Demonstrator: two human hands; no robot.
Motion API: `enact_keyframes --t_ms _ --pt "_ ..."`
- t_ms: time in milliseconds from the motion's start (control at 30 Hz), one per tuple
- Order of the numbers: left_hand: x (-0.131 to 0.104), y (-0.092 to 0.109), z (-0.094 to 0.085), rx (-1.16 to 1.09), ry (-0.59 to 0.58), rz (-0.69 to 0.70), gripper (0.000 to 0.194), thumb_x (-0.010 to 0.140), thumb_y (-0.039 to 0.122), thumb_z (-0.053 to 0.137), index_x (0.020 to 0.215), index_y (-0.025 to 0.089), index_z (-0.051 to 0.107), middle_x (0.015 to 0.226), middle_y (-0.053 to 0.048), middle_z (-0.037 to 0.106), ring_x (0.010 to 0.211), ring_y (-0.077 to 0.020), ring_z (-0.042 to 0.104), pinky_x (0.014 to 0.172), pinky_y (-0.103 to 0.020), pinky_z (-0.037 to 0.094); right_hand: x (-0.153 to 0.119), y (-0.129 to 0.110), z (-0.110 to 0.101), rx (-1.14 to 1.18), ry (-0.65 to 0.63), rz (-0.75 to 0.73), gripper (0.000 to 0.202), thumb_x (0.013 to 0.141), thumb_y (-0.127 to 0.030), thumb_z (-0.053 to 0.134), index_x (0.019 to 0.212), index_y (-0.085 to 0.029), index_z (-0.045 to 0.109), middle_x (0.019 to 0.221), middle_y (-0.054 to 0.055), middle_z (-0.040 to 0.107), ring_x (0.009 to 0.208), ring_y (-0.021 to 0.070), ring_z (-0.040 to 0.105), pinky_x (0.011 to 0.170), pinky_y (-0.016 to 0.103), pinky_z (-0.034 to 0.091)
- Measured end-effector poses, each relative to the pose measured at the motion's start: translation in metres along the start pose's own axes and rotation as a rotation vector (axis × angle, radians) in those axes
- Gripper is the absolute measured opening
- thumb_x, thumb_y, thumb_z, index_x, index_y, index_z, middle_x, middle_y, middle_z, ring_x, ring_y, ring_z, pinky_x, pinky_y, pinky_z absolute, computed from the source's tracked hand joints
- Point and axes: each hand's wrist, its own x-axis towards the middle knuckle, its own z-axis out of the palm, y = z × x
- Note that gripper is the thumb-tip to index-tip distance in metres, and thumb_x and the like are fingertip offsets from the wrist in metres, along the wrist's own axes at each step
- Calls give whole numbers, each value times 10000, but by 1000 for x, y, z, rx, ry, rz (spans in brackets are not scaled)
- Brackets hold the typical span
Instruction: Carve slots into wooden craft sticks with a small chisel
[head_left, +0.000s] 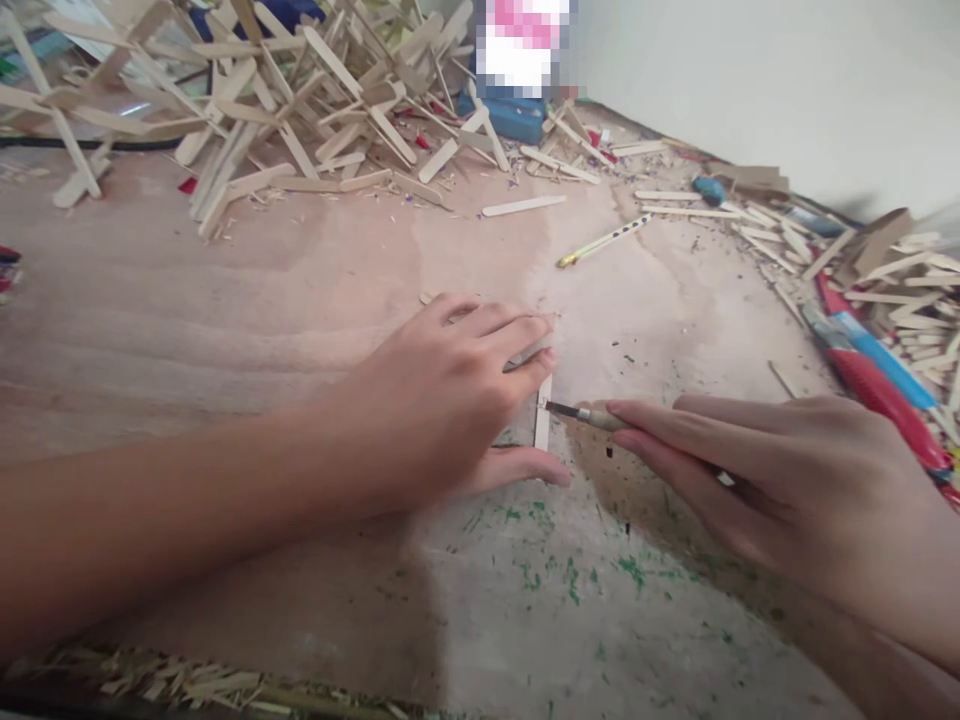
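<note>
A pale wooden craft stick [542, 432] lies on the wooden table, running away from me. My left hand [469, 375] holds it down, thumb near its close end and fingers over its far part, which they hide. Between the thumb and fingers of my right hand [787, 470] is a slim craft knife [596, 415] with a light handle and a narrow dark blade. The blade tip touches the stick or sits right at its right edge, beside a small mark. A grey shape shows between my left fingers; its kind is unclear.
A tangled heap of craft sticks [300, 90] fills the back left, near a blue box-like item [514, 115]. A pencil [604, 240] lies beyond my hands. To the right are a red-handled tool [889, 405] and more stick pieces [926, 320]. Shavings [180, 680] line the front edge.
</note>
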Motion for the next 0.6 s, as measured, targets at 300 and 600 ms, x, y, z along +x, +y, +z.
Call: enact_keyframes --t_ms 300,600 --pt "0 -1 1 -10 1 6 784 1043 736 784 1424 50 787 1590 -227 733 1456 -417 721 1186 -565 571 9 8 -6 22 -23 -39 235 1206 -231 590 1192 -159 814 819 3 782 569 83 651 527 261 434" --pt "-2 1 0 -13 10 5 763 1059 737 763 1401 56 795 1564 -217 749 1441 -407 724 1173 -542 574 39 26 -30 -12 -203 -197 418 1232 -288 481 1037 -220 845 792 37 786 526 137 623 498 361 354"
